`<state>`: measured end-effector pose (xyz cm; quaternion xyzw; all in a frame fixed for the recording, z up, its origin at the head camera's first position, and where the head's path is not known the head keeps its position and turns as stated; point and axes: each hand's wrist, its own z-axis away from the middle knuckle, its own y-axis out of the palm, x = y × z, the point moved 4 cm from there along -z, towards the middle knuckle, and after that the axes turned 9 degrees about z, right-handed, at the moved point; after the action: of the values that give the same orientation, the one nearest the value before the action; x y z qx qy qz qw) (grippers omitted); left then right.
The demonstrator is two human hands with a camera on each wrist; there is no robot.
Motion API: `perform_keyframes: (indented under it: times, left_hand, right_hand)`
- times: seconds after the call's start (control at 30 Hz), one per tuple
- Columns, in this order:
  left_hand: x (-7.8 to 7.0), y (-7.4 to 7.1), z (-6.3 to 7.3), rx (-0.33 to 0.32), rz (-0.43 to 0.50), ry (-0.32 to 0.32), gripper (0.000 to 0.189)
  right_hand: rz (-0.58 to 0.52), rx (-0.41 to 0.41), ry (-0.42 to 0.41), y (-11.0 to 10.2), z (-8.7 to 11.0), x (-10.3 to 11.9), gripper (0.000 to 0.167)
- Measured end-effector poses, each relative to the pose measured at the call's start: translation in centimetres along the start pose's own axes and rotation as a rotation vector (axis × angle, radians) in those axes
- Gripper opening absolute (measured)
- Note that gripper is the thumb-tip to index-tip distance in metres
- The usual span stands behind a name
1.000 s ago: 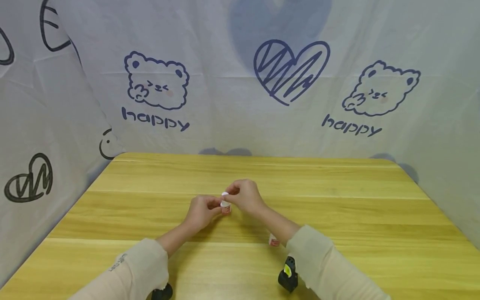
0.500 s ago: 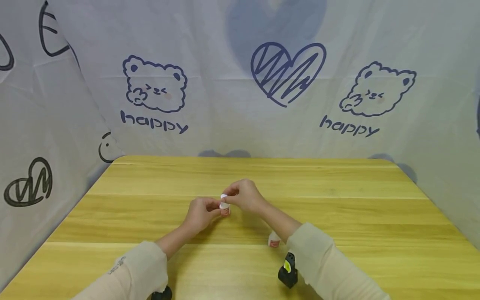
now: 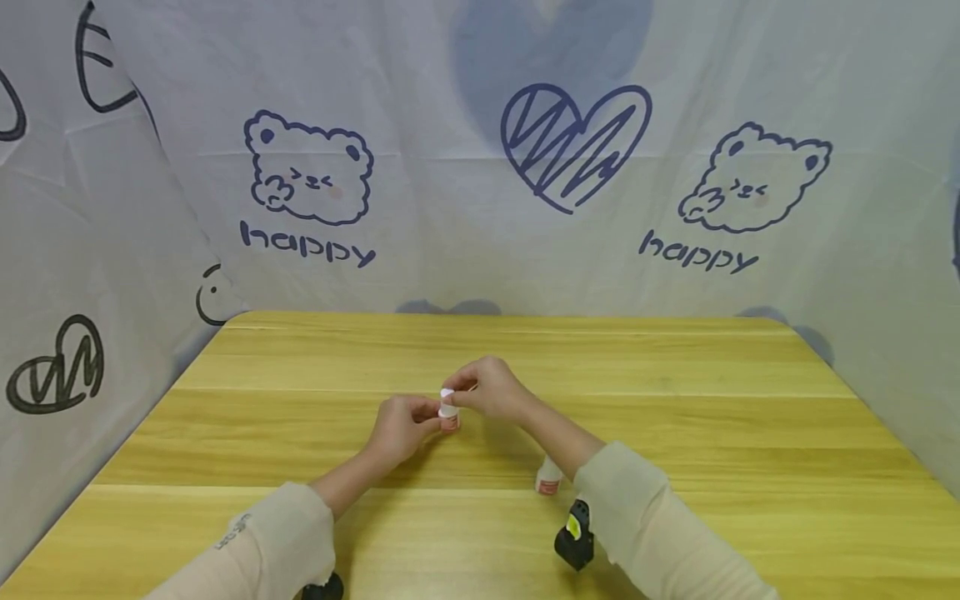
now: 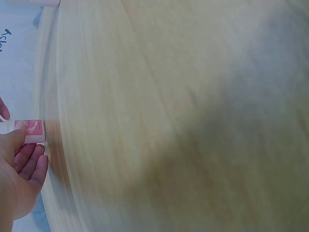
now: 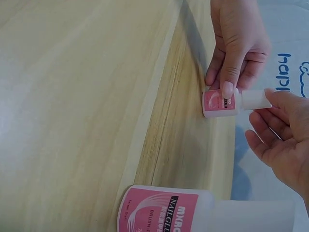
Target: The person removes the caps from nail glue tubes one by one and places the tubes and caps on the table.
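Observation:
A small nail glue bottle (image 5: pixel 210 107) with a pink label stands on the wooden table between both hands. My left hand (image 3: pixel 400 427) pinches its body, the thumb lying over the label in the right wrist view. Thumb and fingers of my right hand (image 3: pixel 491 392) pinch the bottle's white cap (image 5: pixel 255 99), which lines up with the bottle neck. Only the bottle's lower part and some of the left hand's fingers show in the left wrist view, at its left edge.
A second nail glue bottle (image 5: pixel 166 212), white-capped and pink-labelled, stands nearer the body beside the right forearm. Black wrist cameras (image 3: pixel 575 537) sit under the sleeves. Behind the table (image 3: pixel 712 417) hangs a white cloth (image 3: pixel 450 208) with bear and heart drawings.
The head view has shifted slightly. Fingers of the right hand have moved a little on the cap, and more of the second bottle shows beside the forearm. The left hand keeps its hold.

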<state>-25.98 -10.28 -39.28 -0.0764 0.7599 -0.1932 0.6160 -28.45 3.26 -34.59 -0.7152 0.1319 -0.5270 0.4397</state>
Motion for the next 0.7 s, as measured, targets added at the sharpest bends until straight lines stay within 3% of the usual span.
perform_keyframes:
  times: [0.3, 0.7]
  left_hand:
    - [-0.17, -0.11, 0.08, -0.038, -0.016, -0.001, 0.013]
    - [-0.2, -0.1, 0.14, -0.025, -0.006, -0.008, 0.013]
  right_hand:
    - [-0.054, -0.037, 0.026, 0.12, 0.38, -0.16, 0.018]
    - [-0.086, -0.089, 0.026, 0.48, 0.27, -0.46, 0.012]
